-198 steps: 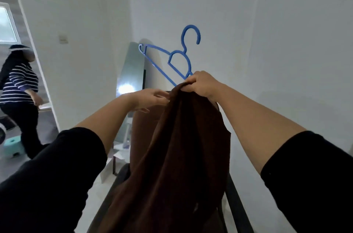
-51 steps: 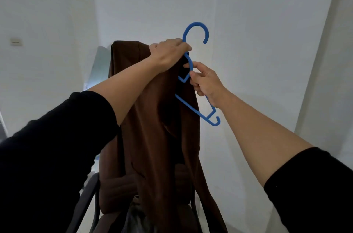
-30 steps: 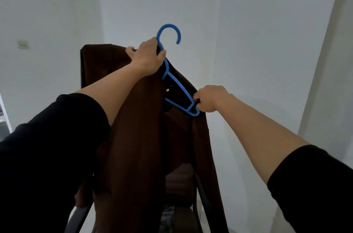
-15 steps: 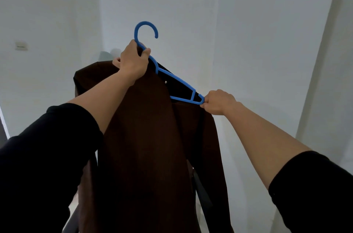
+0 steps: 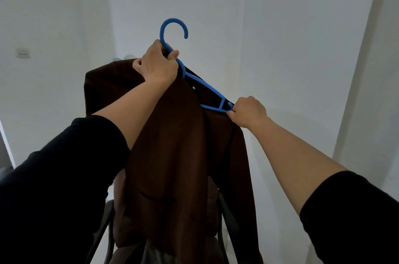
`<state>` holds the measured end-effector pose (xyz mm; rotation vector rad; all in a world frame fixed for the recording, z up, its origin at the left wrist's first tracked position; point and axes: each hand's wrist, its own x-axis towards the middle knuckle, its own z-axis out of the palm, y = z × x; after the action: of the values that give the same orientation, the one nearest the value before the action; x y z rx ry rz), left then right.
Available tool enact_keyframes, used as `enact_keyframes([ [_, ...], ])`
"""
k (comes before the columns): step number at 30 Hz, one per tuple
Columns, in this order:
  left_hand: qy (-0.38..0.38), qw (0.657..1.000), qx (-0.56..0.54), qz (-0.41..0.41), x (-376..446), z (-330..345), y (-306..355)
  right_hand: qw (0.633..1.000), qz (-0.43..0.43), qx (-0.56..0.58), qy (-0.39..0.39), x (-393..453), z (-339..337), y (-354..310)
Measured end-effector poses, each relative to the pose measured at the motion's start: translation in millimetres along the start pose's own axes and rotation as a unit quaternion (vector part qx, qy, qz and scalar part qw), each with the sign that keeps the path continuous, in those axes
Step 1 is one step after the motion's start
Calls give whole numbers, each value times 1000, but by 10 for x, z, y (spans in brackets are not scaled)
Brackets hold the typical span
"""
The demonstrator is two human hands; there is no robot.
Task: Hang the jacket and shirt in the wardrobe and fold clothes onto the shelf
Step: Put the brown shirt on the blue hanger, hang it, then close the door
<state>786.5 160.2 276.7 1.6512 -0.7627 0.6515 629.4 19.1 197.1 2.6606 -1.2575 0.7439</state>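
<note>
On the far left a small pale wall switch plate [image 5: 22,54] sits on the white wall [image 5: 280,26], well apart from everything I am handling. My left arm, in a black sleeve [image 5: 54,177] pushed up to the elbow, reaches up and forward, and my left hand [image 5: 156,63] is clenched around the neck of the blue plastic clothes hanger [image 5: 212,90], just under its open hook, which curls upward and touches nothing. The same fist also gathers the collar of the dark brown jacket [image 5: 177,155], so my left fingers [image 5: 173,55] are wrapped tight on hanger and cloth together. The jacket is held up in the air in front of me, draped from the hanger: its left shoulder stands out squared to the left of my hand, and its body hangs straight down between my two arms. The hanger's right arm slopes down to the right and lies bare on top of the fabric, with a small metal stud showing on the dark lining beside it. Below the jacket's hem I can make out the dark frame of a chair [image 5: 224,220], partly hidden by the cloth. On the right, my right hand [image 5: 248,112] is closed at the hanger's lower tip, fingers curled in on the jacket's right shoulder just where it meets the blue end.
</note>
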Motion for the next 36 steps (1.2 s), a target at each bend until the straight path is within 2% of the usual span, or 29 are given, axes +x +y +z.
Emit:
enact_keyframes([
  [5, 12, 1000, 23, 3, 9, -22, -57, 997, -59, -18, -39, 18, -84, 27],
  [8, 36, 999, 22, -32, -20, -14, -90, 984, -139, -57, -91, -53, -191, -13],
  [10, 36, 997, 31, -63, -35, -25, -104, 979, -171, -59, -97, -68, -226, -21],
  [12, -21, 995, 61, -81, -2, -42, -155, 984, -171, -17, -57, -40, -250, -25],
  [14, -125, 985, 78, -85, 49, -66, -209, 988, -148, 37, -15, 7, -276, -46],
  [17, -253, 964, 43, -64, 20, -87, -146, 986, -145, 85, 8, 37, -313, -138],
  [22, -337, 941, -15, -35, -120, -77, 12, 961, -215, 171, -39, -49, -327, -336],
  [24, -339, 940, -33, -36, -127, -67, -22, 933, -215, 282, -55, -92, -370, -352],
  [26, -322, 944, -58, -40, -129, -78, -38, 920, -165, 355, 2, -88, -410, -311],
  [28, -302, 947, -93, -49, -119, -89, -45, 948, -127, 286, 55, -48, -407, -232],
  [30, -281, 951, -117, -54, -102, -106, -40, 968, -101, 225, 39, -25, -353, -145],
  [32, -254, 956, -136, -55, -73, -120, -41, 971, -80, 227, 8, -21, -307, -65],
  [36, -250, 958, -136, -39, -43, -166, -71, 987, -85, 136, 27, -52, -326, 51],
])
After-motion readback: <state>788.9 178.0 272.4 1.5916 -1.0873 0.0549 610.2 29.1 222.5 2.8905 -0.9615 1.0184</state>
